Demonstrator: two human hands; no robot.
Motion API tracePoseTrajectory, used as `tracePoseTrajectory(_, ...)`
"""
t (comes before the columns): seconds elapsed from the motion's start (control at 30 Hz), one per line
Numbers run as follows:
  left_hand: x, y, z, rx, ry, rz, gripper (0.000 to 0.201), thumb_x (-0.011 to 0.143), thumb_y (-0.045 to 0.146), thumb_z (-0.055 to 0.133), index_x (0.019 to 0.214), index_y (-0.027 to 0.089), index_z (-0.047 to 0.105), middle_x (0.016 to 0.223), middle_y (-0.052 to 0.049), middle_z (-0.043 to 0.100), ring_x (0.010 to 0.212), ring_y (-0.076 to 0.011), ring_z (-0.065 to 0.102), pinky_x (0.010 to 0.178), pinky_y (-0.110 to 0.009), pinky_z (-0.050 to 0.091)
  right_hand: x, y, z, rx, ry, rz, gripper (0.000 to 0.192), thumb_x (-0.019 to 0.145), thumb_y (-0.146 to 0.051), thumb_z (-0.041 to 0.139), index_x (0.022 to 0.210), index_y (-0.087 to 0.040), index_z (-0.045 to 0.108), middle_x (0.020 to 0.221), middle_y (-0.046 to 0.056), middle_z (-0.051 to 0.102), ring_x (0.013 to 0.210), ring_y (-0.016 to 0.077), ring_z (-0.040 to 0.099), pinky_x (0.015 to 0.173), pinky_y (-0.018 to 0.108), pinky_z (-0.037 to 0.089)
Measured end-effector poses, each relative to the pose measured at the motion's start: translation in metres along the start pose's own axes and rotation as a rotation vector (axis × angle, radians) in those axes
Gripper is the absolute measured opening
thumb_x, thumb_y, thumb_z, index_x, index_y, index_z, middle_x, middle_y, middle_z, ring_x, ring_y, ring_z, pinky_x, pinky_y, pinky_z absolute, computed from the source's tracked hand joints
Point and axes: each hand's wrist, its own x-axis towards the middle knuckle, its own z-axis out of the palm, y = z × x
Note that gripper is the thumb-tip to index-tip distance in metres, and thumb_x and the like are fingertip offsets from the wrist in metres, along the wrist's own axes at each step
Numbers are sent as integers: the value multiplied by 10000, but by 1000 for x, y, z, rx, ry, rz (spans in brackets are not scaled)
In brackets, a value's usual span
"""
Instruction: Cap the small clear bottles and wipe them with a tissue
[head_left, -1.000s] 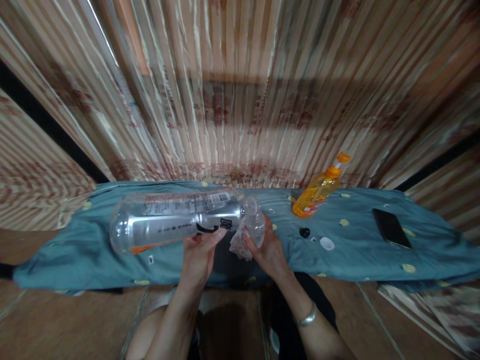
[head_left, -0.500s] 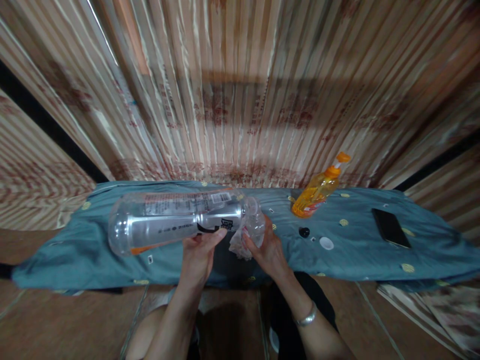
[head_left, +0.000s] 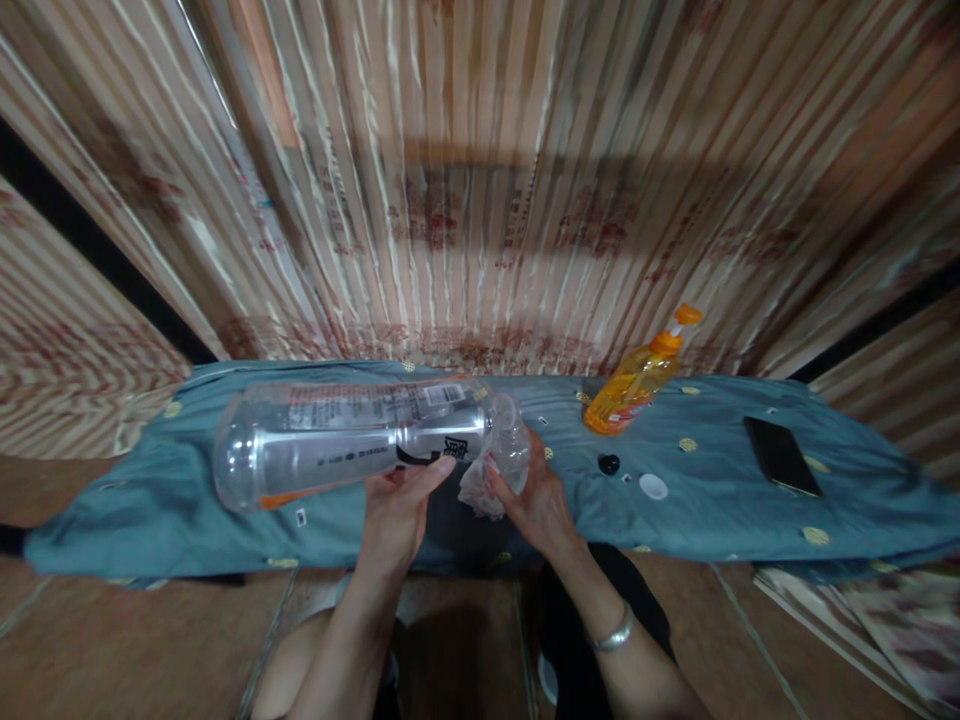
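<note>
Here, a big clear bottle (head_left: 352, 440) held on its side above the near edge of the table (head_left: 862, 510), base toward the left end, neck toward the middle. Left hand (head_left: 397, 505) under the bottle near its shoulder, thumb lying along the printed label, grip clenched on the bottle. Right hand (head_left: 536, 495) just beside the left, at the neck end, grip closed on a crumpled pale rag (head_left: 480, 485) pressed against the bottle's clear shoulder. Silver bangle (head_left: 613, 634) on the right wrist.

Spread over the table, a teal cloth with small yellow dots. Toward the far edge, right of the middle, an orange pump bottle (head_left: 637, 378), tilted in this view. Just in front of it, a small black cap (head_left: 608, 464), and beside that, nearer the near edge, a small white cap (head_left: 653, 486), the two close but apart. Toward the right end, well apart from the hands, a dark phone (head_left: 782, 455) lying flat. Scattered over the cloth, a few tiny white scraps, too small to tell what.

Behind the table, a striped curtain (head_left: 480, 200) in pale red and cream, filling the upper part of the view. Below the near edge, brown floor and the person's knees.
</note>
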Motion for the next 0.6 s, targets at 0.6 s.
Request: tracePoseTrajectory(0.6, -1, 1, 1, 38, -12, -9, 299, 492, 189, 848, 771, 212, 745, 722, 2, 760, 713, -172, 698, 812, -320, 546, 0, 0, -1, -20, -11, -9, 622, 866, -389, 568, 1393, -143, 347, 1245, 167, 631, 1111, 287, 655, 881, 426, 569)
